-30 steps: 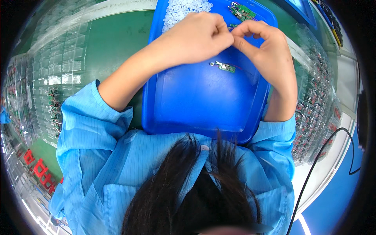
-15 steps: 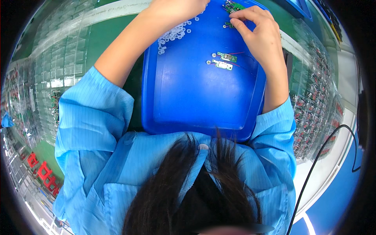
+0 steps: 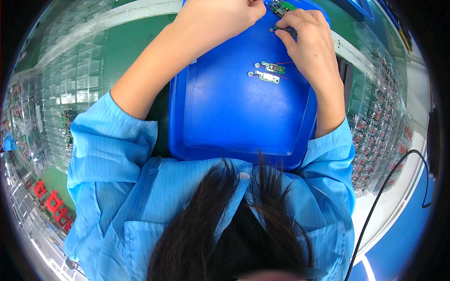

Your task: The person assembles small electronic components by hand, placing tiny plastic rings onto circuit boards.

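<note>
Over on the left of the frame, clear plastic trays (image 3: 70,70) crowd the table; a wide swing of that elbow might nudge them. The left hand (image 3: 225,16) is at the top centre, fingers curled inward, and from where I stand I can't tell whether they pinch anything. Its forearm slants across the left edge of the blue tray (image 3: 234,122), right by a little whitish piece (image 3: 193,62), which a dragging wrist could sweep aside.

Just right of centre in the tray, two small circuit boards lie one above the other, the upper board (image 3: 273,67) close against the lower board (image 3: 267,77). Thin red wires trail off them to the right, so lifting one carelessly could snag the other or strain a joint.

Higher up, the right hand (image 3: 311,44) has thumb and forefinger either side of another small board (image 3: 271,30); whether they grip it, I can't say. A green clump of boards (image 3: 283,6) sits just above those fingers, and a tangled lead there could pull several along together.
</note>
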